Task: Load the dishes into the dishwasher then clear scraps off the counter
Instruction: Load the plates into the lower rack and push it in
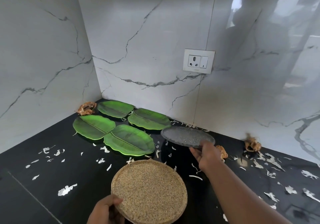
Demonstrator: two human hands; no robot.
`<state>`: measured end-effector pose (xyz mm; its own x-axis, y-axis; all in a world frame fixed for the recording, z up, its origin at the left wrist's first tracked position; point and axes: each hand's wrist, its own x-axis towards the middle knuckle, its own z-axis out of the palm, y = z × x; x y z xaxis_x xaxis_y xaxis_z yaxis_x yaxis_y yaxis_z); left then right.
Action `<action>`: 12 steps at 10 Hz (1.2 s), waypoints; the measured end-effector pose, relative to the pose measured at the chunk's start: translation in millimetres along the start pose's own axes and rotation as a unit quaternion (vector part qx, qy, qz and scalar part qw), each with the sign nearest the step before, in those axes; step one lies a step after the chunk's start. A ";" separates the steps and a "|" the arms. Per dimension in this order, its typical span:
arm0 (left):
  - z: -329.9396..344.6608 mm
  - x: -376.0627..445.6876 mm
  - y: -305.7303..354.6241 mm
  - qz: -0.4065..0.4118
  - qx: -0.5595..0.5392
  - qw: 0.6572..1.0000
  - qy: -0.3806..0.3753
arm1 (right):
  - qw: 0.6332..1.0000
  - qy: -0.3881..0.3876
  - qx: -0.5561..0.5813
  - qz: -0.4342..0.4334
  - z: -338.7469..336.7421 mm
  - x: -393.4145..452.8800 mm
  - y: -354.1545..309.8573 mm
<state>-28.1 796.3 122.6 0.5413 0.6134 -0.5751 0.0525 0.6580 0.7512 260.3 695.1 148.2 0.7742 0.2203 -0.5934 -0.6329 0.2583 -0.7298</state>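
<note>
black counter strewn with scraps, marble walls.

Four leaf plates clustered in the table's back-left corner. Flat plate just right of them, near the wall. Round tray in front, centre. Scraps strewn around, mostly right. Socket on wall behind.

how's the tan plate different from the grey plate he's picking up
The tan plate is sandy brown and speckled; the grey plate is dark grey with pale flecks. The tan plate sits nearest the camera, held by the left hand at its near edge; the grey plate lies further back near the wall, held by the right hand. The tan one looks larger, though it is closer. Both are round, flat and speckled, and each is gripped at the rim.
</note>
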 end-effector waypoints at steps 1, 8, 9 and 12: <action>-7.0 -1.0 7.0 -0.023 -0.032 0.999 -0.002 | 0.999 -0.021 0.037 -0.019 -4.6 -33.8 -1.7; -8.2 -110.1 -52.9 -0.192 0.101 0.926 -0.310 | 0.956 0.136 0.169 -0.198 -269.0 -295.3 61.8; 20.2 -139.1 -91.1 -0.192 0.161 0.904 -0.347 | 0.939 0.190 0.177 -0.224 -331.5 -339.1 69.7; 102.1 -261.5 -247.8 -0.163 0.327 0.825 -0.432 | 0.888 0.304 0.261 -0.228 -542.6 -448.9 123.6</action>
<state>-97.0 428.2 119.9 0.7897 -0.2749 -0.5484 0.6023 0.1774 0.7783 -161.4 117.8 140.2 0.7120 -0.5262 -0.4650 -0.0470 0.6250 -0.7792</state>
